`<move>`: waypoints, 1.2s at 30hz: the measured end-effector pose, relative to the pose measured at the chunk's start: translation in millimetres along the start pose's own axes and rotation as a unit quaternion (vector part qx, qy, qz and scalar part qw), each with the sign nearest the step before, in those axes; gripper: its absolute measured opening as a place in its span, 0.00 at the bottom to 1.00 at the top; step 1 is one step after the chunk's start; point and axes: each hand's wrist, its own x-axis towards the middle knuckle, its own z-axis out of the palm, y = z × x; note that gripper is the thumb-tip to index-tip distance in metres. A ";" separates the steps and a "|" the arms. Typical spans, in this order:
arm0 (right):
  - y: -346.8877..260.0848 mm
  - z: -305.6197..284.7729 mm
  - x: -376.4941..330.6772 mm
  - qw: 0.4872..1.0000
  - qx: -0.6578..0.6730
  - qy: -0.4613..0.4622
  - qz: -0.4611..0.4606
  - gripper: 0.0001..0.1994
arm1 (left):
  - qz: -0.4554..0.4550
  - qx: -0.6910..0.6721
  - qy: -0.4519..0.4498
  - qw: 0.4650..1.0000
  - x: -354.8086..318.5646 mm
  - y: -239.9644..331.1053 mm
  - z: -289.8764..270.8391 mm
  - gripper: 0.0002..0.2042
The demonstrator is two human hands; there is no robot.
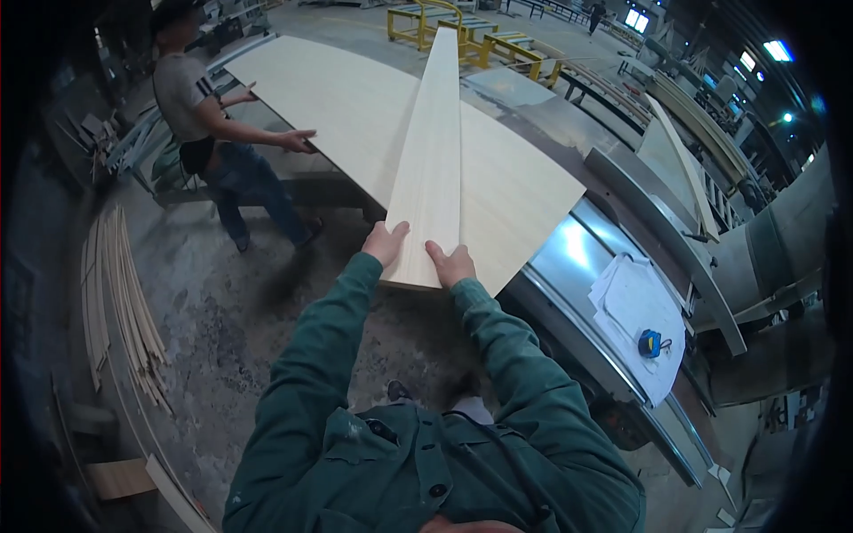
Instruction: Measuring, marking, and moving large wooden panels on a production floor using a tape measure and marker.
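Observation:
A long, pale wooden board (435, 151) points away from me, its near end held between both my hands. My left hand (386, 242) grips its left edge near the corner, thumb on top and fingers hidden beneath. On the opposite edge my right hand (451, 264) does the same. Under the board lies a large, pale plywood sheet (329, 98), spread across the machine table. At the left a co-worker (209, 115) stands with both hands on that sheet's near left edge.
Right of me is a shiny metal sliding table (577, 258) with white papers (626, 298) and a blue tape measure (650, 343). A long metal fence (662, 240) runs beside it. Thin wooden strips (133, 302) lie on the floor at left. Yellow roller stands (480, 40) stand at the back.

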 end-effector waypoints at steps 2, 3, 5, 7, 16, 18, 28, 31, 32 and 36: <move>8.4 24.5 -28.6 0.999 0.028 -0.009 -0.040 0.41 | 0.013 -0.017 -0.001 1.000 -32.1 -27.0 -19.1 0.32; 20.9 37.6 -46.5 0.995 0.064 -0.032 -0.070 0.38 | 0.031 -0.033 0.001 0.999 -50.5 -45.4 -27.1 0.31; 49.2 68.1 -85.0 0.983 0.082 -0.078 -0.145 0.36 | 0.049 -0.067 0.012 0.997 -95.7 -91.9 -45.7 0.27; 44.6 50.5 -120.7 0.918 0.128 -0.376 0.009 0.34 | 0.039 -0.094 -0.016 0.995 -156.0 -112.0 -67.2 0.25; 55.9 16.6 -161.8 0.809 0.132 -0.569 -0.066 0.23 | -0.175 -0.042 0.031 0.983 -486.3 -253.8 -158.4 0.17; 37.7 31.8 -190.8 0.699 0.161 -0.659 -0.224 0.20 | -0.224 0.220 0.277 0.908 -625.8 -372.4 -168.6 0.18; 27.3 5.1 -317.8 0.431 0.358 -0.791 -0.244 0.19 | -0.119 0.165 0.200 0.958 -494.3 -267.5 -148.9 0.18; 19.4 1.0 -326.9 0.437 0.355 -0.785 -0.259 0.19 | -0.093 0.115 0.134 0.980 -406.4 -269.8 -141.6 0.19; 11.8 0.8 -330.3 0.428 0.364 -0.782 -0.271 0.19 | -0.070 0.100 0.102 0.987 -385.8 -291.7 -151.9 0.19; 7.5 -12.7 -323.3 0.461 0.378 -0.762 -0.254 0.16 | -0.106 0.113 0.033 0.987 -325.6 -287.0 -115.3 0.22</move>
